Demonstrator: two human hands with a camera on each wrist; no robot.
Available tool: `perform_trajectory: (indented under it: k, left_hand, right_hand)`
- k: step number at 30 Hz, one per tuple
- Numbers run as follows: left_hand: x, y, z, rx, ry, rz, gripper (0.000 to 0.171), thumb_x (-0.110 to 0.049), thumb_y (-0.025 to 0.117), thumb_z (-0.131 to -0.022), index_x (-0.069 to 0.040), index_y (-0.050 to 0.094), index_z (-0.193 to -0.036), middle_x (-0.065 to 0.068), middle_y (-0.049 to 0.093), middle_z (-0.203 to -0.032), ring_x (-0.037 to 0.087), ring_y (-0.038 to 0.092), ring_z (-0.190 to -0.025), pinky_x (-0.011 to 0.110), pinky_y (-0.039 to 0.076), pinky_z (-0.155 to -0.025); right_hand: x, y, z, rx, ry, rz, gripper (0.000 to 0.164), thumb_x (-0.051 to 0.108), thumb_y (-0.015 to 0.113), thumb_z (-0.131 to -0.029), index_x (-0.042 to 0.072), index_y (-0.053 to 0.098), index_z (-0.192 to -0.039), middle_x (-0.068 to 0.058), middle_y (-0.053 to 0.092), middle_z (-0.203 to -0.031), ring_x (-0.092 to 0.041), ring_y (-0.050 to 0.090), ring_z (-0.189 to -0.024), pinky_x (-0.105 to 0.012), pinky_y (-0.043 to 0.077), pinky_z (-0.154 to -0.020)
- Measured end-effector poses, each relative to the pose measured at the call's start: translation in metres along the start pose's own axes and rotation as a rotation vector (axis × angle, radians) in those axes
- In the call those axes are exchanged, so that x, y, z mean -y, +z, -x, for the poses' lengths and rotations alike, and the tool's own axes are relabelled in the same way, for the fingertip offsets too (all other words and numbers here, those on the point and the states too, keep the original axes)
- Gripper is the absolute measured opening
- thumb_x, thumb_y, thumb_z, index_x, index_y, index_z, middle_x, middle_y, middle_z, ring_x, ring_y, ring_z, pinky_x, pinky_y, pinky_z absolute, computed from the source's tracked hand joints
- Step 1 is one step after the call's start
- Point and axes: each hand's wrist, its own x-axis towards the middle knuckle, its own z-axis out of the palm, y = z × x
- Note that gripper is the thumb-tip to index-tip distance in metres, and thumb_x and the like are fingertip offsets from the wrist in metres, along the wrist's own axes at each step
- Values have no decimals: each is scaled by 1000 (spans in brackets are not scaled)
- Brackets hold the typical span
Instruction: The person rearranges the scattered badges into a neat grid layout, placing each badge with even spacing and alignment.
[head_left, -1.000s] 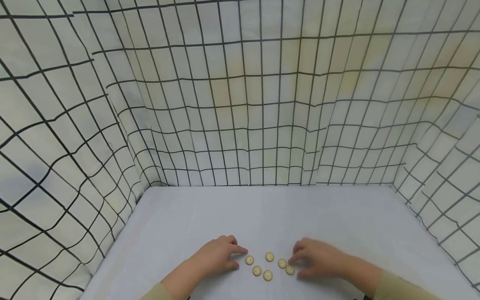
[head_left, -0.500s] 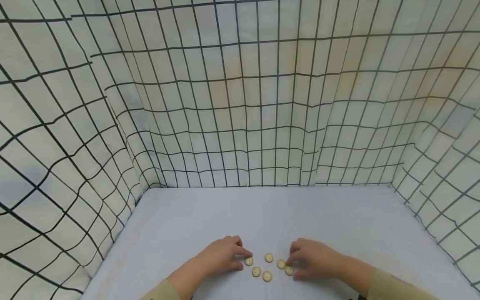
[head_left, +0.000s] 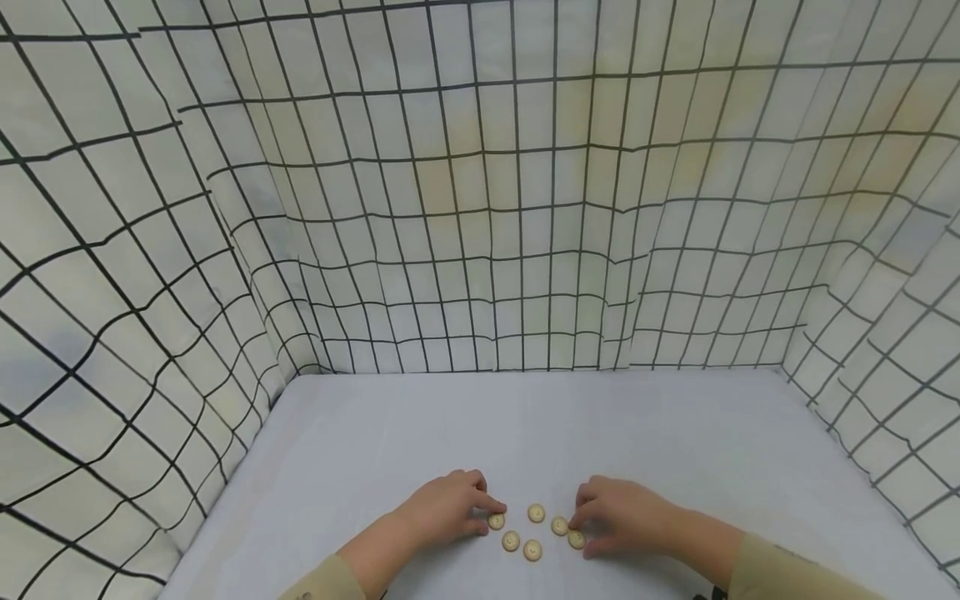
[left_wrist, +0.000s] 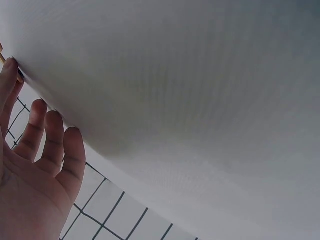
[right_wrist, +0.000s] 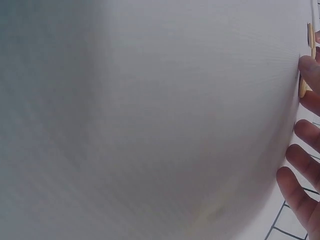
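Note:
Several round, pale wooden buttons lie flat in a loose ring on the white cloth between my hands. My left hand [head_left: 450, 505] pinches the leftmost button [head_left: 497, 522] by its edge, index finger at the far side and thumb at the near side. My right hand [head_left: 622, 515] holds the rightmost button [head_left: 576, 540] between thumb and index finger; its index fingertip also lies close to the neighbouring button [head_left: 559, 525]. In the right wrist view the held button [right_wrist: 302, 86] shows edge-on by the thumb. The left wrist view shows only a sliver of button [left_wrist: 20, 76] at the fingertips.
A far button [head_left: 536, 512], a near-left button [head_left: 511, 541] and a near button [head_left: 532, 550] lie untouched between the hands. White cloth [head_left: 525, 425] covers the tabletop. White walls with a black grid [head_left: 510, 275] enclose it at the back and sides.
My left index finger has moved right onto the leftmost button. The right hand has shifted slightly left and settled around the rightmost button. The buttons keep their arrangement.

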Motion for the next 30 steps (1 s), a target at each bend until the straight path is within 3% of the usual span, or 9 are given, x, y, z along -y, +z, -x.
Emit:
perform_trajectory:
  k: [21, 30]
  left_hand:
    - [0, 2, 1, 1, -6, -4, 37, -38, 77, -85, -38, 71, -121, -13, 55, -101, 4, 45, -82, 24, 44, -70]
    - [-1, 1, 2, -8, 2, -5, 34, -37, 76, -86, -39, 72, -120, -13, 55, -100, 4, 45, -81, 23, 43, -68]
  right_hand:
    - [-6, 4, -4, -24, -46, -26, 28, 48, 76, -83, 36, 76, -109, 23, 55, -97, 4, 46, -83, -20, 43, -70]
    - [-6, 4, -5, 8, 17, -101, 26, 44, 80, -81, 38, 76, -106, 24, 53, -97, 3, 47, -87, -24, 45, -77]
